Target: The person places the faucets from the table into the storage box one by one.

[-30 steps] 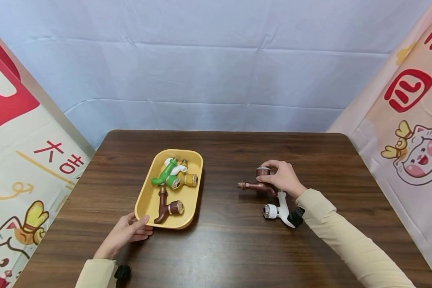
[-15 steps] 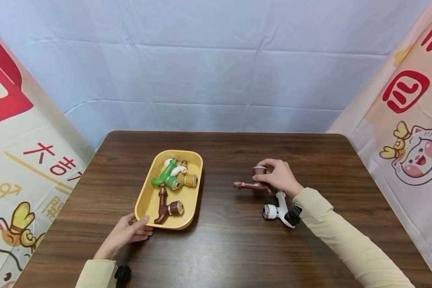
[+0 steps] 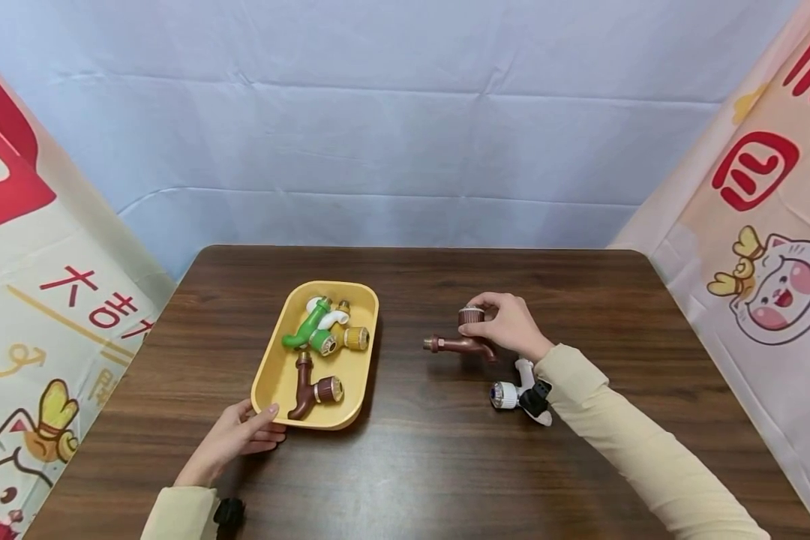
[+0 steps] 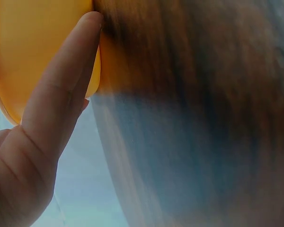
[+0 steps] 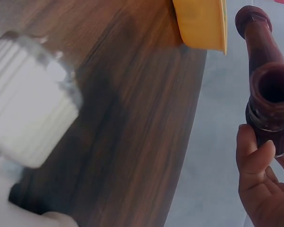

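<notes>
In the head view my left hand (image 3: 232, 435) grips the near-left corner of a yellow tray (image 3: 259, 386), thumb over the rim and fingers outside it. In the tray lie a brown faucet (image 3: 305, 390), a green one (image 3: 310, 322), a yellow one (image 3: 356, 338) and a white one (image 3: 334, 319), partly overlapped. My right hand (image 3: 509, 330) holds another reddish-brown faucet (image 3: 455, 343) by its ribbed knob, threaded end toward the tray. The right wrist view shows this brown faucet (image 5: 262, 49) raised off the table, its spout opening facing the camera.
A white faucet (image 3: 506, 395) lies on the wooden table (image 3: 405, 465) below my right wrist, partly covered by the black wrist camera (image 3: 535, 397). A pale blue cloth (image 3: 405, 150) hangs behind the table, with printed banners (image 3: 769, 247) at both sides.
My right hand has moved left toward the tray, carrying the reddish-brown faucet away from the white one. The left hand and the tray have stayed in place.
</notes>
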The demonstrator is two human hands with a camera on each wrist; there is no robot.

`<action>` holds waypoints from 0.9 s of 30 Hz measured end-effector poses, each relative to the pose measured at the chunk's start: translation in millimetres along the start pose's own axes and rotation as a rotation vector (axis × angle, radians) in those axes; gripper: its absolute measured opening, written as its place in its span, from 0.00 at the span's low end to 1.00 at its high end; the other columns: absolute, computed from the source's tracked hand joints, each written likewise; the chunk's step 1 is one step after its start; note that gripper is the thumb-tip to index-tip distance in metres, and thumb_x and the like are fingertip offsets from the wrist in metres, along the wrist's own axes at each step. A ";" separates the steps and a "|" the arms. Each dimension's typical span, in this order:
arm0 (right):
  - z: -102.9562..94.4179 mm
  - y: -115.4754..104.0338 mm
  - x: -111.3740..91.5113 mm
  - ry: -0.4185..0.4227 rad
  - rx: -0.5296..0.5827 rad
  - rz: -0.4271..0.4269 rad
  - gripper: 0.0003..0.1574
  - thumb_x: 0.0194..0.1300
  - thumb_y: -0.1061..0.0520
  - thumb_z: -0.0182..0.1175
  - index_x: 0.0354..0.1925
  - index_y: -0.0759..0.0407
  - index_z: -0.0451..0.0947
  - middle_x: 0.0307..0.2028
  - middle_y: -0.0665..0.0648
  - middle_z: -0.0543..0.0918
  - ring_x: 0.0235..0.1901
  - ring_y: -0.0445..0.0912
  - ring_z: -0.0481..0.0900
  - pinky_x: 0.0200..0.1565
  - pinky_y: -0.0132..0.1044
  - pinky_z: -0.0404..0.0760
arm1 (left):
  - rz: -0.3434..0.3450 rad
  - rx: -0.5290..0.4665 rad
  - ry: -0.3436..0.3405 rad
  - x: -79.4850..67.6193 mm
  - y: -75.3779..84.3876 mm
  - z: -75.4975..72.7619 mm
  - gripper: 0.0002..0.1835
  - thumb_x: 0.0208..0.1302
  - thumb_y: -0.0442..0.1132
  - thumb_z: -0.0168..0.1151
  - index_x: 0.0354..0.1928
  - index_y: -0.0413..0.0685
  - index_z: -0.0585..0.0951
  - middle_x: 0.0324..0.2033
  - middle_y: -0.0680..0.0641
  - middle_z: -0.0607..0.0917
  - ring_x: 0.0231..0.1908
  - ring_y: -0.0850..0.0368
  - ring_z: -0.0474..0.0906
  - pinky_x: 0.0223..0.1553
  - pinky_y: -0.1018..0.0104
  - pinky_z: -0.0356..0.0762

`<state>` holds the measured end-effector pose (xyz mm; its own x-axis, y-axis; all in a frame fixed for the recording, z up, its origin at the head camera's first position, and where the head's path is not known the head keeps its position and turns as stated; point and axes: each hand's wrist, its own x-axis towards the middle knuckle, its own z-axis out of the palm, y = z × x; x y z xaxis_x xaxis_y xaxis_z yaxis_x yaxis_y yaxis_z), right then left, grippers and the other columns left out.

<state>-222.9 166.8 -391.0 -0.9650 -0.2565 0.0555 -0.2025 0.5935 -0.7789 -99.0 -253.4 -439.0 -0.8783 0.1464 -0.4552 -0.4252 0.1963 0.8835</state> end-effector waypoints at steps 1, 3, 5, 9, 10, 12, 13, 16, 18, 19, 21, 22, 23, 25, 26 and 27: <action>0.4 -1.2 0.9 0.001 0.002 -0.001 0.22 0.46 0.53 0.71 0.40 0.60 0.79 0.27 0.56 0.82 0.24 0.43 0.78 0.27 0.37 0.77 | -0.001 -0.001 0.001 -0.1 0.5 0.0 0.29 0.69 0.44 0.48 0.57 0.23 0.57 0.35 0.35 0.82 0.36 0.47 0.81 0.38 0.58 0.80; 1.3 -3.4 2.9 0.001 0.008 -0.002 0.21 0.45 0.54 0.71 0.39 0.59 0.79 0.27 0.56 0.82 0.23 0.44 0.78 0.27 0.37 0.77 | 0.001 0.000 0.002 -0.1 0.7 0.0 0.29 0.69 0.44 0.48 0.57 0.23 0.57 0.35 0.34 0.82 0.36 0.47 0.81 0.38 0.58 0.80; 2.4 -5.4 5.1 -0.001 0.014 -0.004 0.21 0.44 0.54 0.72 0.38 0.59 0.79 0.26 0.55 0.82 0.23 0.44 0.78 0.26 0.37 0.77 | 0.005 -0.001 0.003 -0.2 0.8 0.1 0.29 0.69 0.44 0.49 0.57 0.23 0.57 0.35 0.34 0.82 0.36 0.47 0.81 0.38 0.57 0.80; 4.9 -9.5 8.6 -0.004 0.016 -0.020 0.21 0.43 0.54 0.72 0.38 0.59 0.79 0.25 0.55 0.81 0.23 0.44 0.78 0.26 0.36 0.76 | 0.006 -0.003 0.009 -0.7 0.9 0.7 0.28 0.69 0.44 0.49 0.56 0.23 0.58 0.35 0.33 0.82 0.35 0.47 0.81 0.38 0.57 0.80; 5.4 -10.6 9.3 -0.006 0.017 -0.026 0.21 0.43 0.54 0.72 0.38 0.59 0.79 0.25 0.55 0.81 0.23 0.44 0.77 0.26 0.37 0.76 | 0.005 -0.004 0.012 -0.9 0.9 0.9 0.28 0.69 0.44 0.49 0.56 0.23 0.58 0.35 0.33 0.82 0.35 0.47 0.81 0.38 0.57 0.80; 6.7 -12.9 10.3 -0.009 0.021 -0.032 0.22 0.43 0.54 0.72 0.38 0.60 0.80 0.25 0.55 0.81 0.23 0.44 0.77 0.26 0.37 0.76 | 0.006 -0.005 0.014 -1.4 1.0 1.2 0.28 0.68 0.44 0.50 0.56 0.23 0.58 0.35 0.33 0.82 0.35 0.47 0.81 0.38 0.57 0.80; 7.2 -13.6 10.9 -0.007 0.022 -0.036 0.22 0.43 0.54 0.72 0.38 0.60 0.80 0.25 0.55 0.81 0.23 0.44 0.77 0.26 0.37 0.76 | 0.006 -0.005 0.014 -1.3 1.2 1.5 0.29 0.68 0.44 0.50 0.56 0.23 0.58 0.35 0.33 0.82 0.35 0.47 0.81 0.38 0.57 0.80; 8.8 -15.8 12.6 -0.007 0.019 -0.038 0.21 0.43 0.55 0.72 0.38 0.60 0.80 0.25 0.55 0.81 0.22 0.44 0.77 0.25 0.36 0.77 | 0.011 -0.004 0.012 -0.8 1.5 1.9 0.29 0.68 0.45 0.50 0.55 0.23 0.59 0.35 0.33 0.82 0.35 0.47 0.81 0.38 0.57 0.80; 10.1 -17.5 13.4 -0.001 0.016 -0.036 0.21 0.43 0.55 0.72 0.37 0.60 0.80 0.24 0.55 0.81 0.22 0.44 0.77 0.25 0.36 0.76 | 0.008 -0.006 0.015 -0.5 1.6 2.0 0.28 0.68 0.45 0.50 0.55 0.23 0.59 0.35 0.33 0.82 0.36 0.47 0.81 0.38 0.57 0.80; 10.7 -18.3 13.9 0.001 0.015 -0.034 0.21 0.43 0.55 0.72 0.37 0.60 0.80 0.24 0.55 0.81 0.22 0.44 0.77 0.25 0.36 0.76 | 0.011 -0.003 0.012 -0.3 1.4 1.9 0.28 0.68 0.44 0.49 0.55 0.23 0.59 0.35 0.33 0.82 0.36 0.47 0.81 0.38 0.57 0.80; 12.3 -20.8 14.6 0.000 0.016 -0.030 0.20 0.42 0.55 0.72 0.37 0.60 0.80 0.25 0.55 0.81 0.22 0.45 0.77 0.25 0.36 0.76 | 0.009 -0.003 0.014 -0.1 1.0 1.7 0.28 0.69 0.44 0.49 0.55 0.23 0.58 0.35 0.33 0.82 0.36 0.47 0.81 0.38 0.57 0.80; 13.2 -21.9 15.2 0.001 0.020 -0.029 0.20 0.42 0.55 0.72 0.36 0.60 0.80 0.25 0.55 0.81 0.22 0.45 0.77 0.25 0.36 0.76 | 0.003 -0.007 0.018 0.0 0.7 1.6 0.28 0.68 0.44 0.49 0.55 0.23 0.59 0.35 0.33 0.82 0.35 0.47 0.81 0.38 0.57 0.80; 14.1 -23.1 15.7 0.002 0.022 -0.029 0.20 0.42 0.55 0.72 0.36 0.60 0.80 0.25 0.55 0.81 0.22 0.45 0.77 0.25 0.36 0.76 | 0.001 -0.007 0.017 0.0 0.5 1.5 0.28 0.68 0.44 0.49 0.56 0.23 0.59 0.35 0.33 0.82 0.35 0.47 0.81 0.38 0.57 0.80; 15.8 -25.0 17.3 0.002 0.023 -0.032 0.20 0.41 0.55 0.72 0.36 0.59 0.80 0.25 0.55 0.81 0.23 0.44 0.77 0.26 0.36 0.76 | 0.005 -0.001 0.009 -0.4 0.2 1.4 0.29 0.69 0.45 0.49 0.56 0.23 0.58 0.35 0.33 0.82 0.36 0.47 0.81 0.38 0.57 0.80; 16.6 -25.9 18.2 0.002 0.023 -0.035 0.20 0.41 0.55 0.72 0.36 0.59 0.81 0.25 0.55 0.81 0.22 0.44 0.77 0.25 0.36 0.76 | 0.004 -0.002 0.009 -0.9 0.5 1.6 0.29 0.68 0.45 0.49 0.56 0.23 0.58 0.35 0.33 0.82 0.36 0.47 0.81 0.38 0.57 0.80; 17.4 -26.6 19.2 0.003 0.021 -0.039 0.20 0.41 0.55 0.72 0.35 0.58 0.81 0.24 0.55 0.81 0.22 0.44 0.77 0.26 0.36 0.76 | 0.006 0.000 0.006 -1.2 0.5 1.6 0.29 0.69 0.45 0.49 0.56 0.23 0.58 0.35 0.33 0.82 0.36 0.47 0.81 0.38 0.56 0.80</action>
<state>-233.2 132.8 -380.0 -0.9569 -0.2768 0.0883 -0.2368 0.5666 -0.7892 -97.8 -251.9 -438.1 -0.8819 0.1421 -0.4496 -0.4202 0.1959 0.8860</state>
